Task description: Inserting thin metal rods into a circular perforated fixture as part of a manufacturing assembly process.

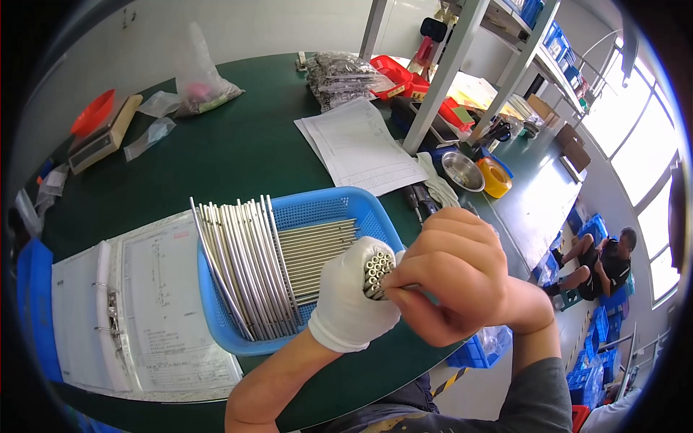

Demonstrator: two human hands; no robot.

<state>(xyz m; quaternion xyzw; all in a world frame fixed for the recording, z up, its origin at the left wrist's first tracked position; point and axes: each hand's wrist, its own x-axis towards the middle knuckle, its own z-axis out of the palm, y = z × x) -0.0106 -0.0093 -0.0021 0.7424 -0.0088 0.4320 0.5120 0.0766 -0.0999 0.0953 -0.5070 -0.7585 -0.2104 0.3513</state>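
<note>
My left hand point(351, 292), in a white glove, is wrapped round a bundle of thin metal tubes point(377, 270), their open round ends facing up. Bare and close beside them, my right hand point(455, 278) has thumb and forefinger pinched at the edge of the bundle. What lies between those fingertips is too small to make out. Beneath and left of my hands stands a blue plastic basket point(364, 198). Inside it, a row of long silvery tubes point(245, 267) leans over the left side, and more tubes point(317, 252) lie crosswise at the right.
An open ring binder point(162, 325) lies left of the basket. Paper sheets point(364, 148), bagged small parts point(343, 76), a metal bowl point(462, 172) and yellow tape point(495, 178) are farther back. Shelf posts point(444, 79) rise at the right. A seated person point(606, 263) is in the background.
</note>
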